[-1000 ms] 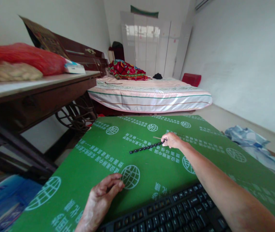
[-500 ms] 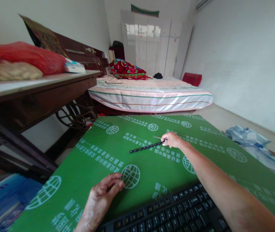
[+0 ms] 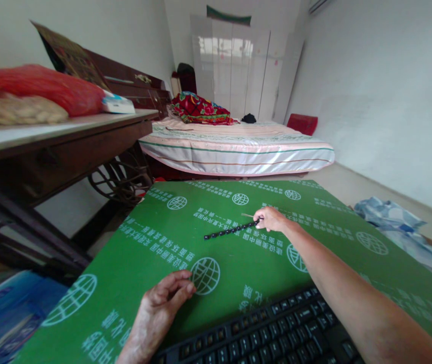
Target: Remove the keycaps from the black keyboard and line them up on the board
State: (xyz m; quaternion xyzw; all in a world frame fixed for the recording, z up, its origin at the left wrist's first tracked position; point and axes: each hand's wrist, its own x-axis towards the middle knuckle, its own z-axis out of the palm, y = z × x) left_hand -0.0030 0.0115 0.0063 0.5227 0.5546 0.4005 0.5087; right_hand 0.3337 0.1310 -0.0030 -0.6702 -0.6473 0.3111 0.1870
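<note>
A string of black beads [image 3: 230, 231] lies stretched out on the green printed board [image 3: 155, 263]. My right hand [image 3: 272, 219] is reached far out and pinches the right end of the beads, with a thin pale needle or thread end sticking out past my fingers. My left hand [image 3: 161, 303] rests close to me on the board, fingers curled together with the fingertips pressed to the surface. What they pinch, if anything, is hidden. A black keyboard [image 3: 269, 333] lies at the board's near edge between my arms.
A dark wooden sewing-machine table [image 3: 60, 146] stands to the left with a red bundle [image 3: 45, 91] on top. A bed [image 3: 234, 146] lies beyond the board, a white wardrobe [image 3: 239, 71] behind it. Blue-grey cloth [image 3: 394, 222] lies on the floor at right.
</note>
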